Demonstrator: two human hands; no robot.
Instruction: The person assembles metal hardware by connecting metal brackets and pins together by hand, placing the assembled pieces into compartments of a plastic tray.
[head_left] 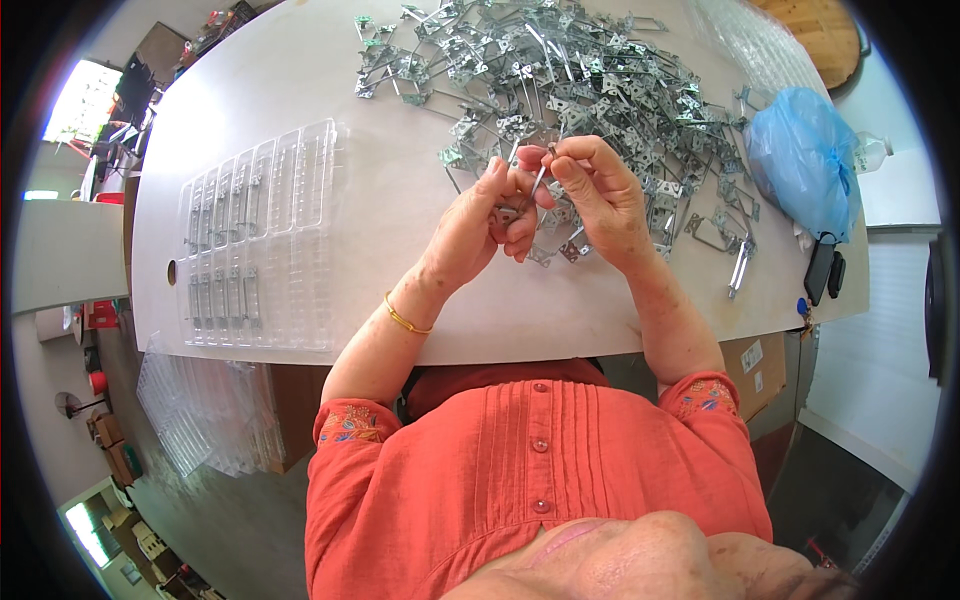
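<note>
Between my hands, over the near edge of the heap, is a metal bracket with a thin rod (539,181). My left hand (487,212) is closed around its lower end, fingers curled over the plate. With thumb and forefinger my right hand (598,195) pinches the upper end. Fingers hide much of the part, so its exact shape is unclear. Beyond both hands spreads a big heap of similar silvery metal brackets (610,95). To the left lies a clear plastic tray (312,250), where several such brackets (225,292) sit upright in rows; its right-hand slots hold none.
A blue plastic bag (803,150) stands at the table's right, with a black phone-like object (820,270) and keys near the edge. Clear plastic sheeting (755,50) lies at the far right. More clear trays (215,410) are stacked below the table's left edge, beside a cardboard box (755,365) on the right.
</note>
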